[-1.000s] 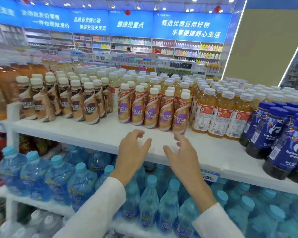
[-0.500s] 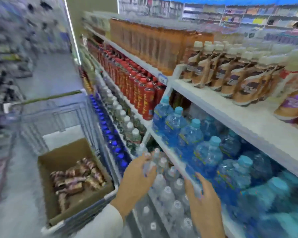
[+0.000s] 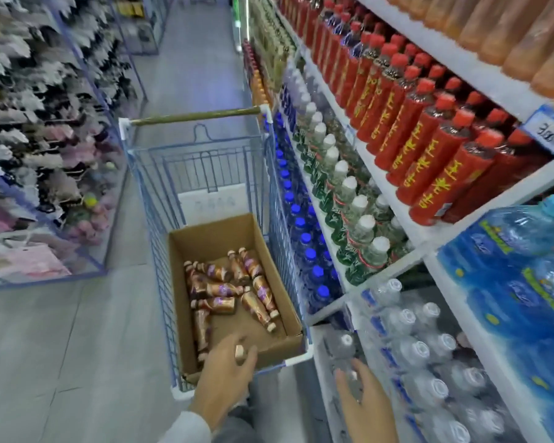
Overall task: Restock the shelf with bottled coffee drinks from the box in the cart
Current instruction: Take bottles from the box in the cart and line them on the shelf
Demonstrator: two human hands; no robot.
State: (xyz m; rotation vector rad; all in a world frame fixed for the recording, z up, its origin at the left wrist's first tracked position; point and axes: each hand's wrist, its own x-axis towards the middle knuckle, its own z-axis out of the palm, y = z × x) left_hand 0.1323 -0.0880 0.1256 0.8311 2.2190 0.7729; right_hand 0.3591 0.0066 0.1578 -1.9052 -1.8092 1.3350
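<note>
The coffee bottles (image 3: pixel 227 289) are seen lying loose on their sides in an open cardboard box (image 3: pixel 218 238), which is set in the basket of a blue wire cart (image 3: pixel 202 161) parked just beside the shelf (image 3: pixel 454 59). The left hand (image 3: pixel 226 370) is held over the near end of the box, below the heap of bottles, with its fingers loosely bent. A pale cap (image 3: pixel 239 350) is visible right at the fingertips, but whether it is being pinched or only touched cannot be told. The right hand (image 3: pixel 365 404) is held apart from the box, in front of the clear water bottles (image 3: pixel 410 350) on a low tier, with its fingers spread and nothing held. The coffee bottles are small and brown, with purple and copper labels and pale caps, and they point in different directions; one is laid lengthwise along the left wall of the box. The body belonging to the cap at the fingertips is hidden under the left hand. The label print is blurred and cannot be read, and both forearms are cut off by the lower edge.
</note>
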